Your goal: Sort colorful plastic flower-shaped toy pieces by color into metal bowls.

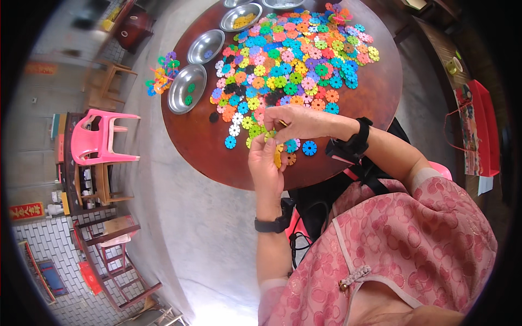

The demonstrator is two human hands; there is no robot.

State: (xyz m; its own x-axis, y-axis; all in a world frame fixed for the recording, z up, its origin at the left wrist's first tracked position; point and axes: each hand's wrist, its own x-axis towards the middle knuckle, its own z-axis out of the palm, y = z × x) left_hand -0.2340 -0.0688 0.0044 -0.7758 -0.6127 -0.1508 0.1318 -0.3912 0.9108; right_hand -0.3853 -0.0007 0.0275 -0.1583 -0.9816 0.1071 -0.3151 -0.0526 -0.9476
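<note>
My left hand (265,159), palm turned up, holds several yellow slotted plastic discs (278,158) stacked along its fingers. At its thumb and fingertips a yellow-green slotted disc (269,135) is pinched. My right hand (295,122) comes from the right and its thumb and finger meet the same disc; a small yellow edge shows between its curled fingers. Both hands are over the near part of a round brown table (204,157). Beyond them spreads a wide layer of slotted discs (281,69) in many colours. A blue disc (309,148) and an orange-brown disc (290,158) lie near my right wrist.
Metal bowls line the table's left edge: one with green discs (187,89), one with a blue-purple disc (206,46), one with yellow discs (241,17). Joined-disc clusters stand at the left (163,75) and top (339,15). A pink plastic chair (102,136) stands left.
</note>
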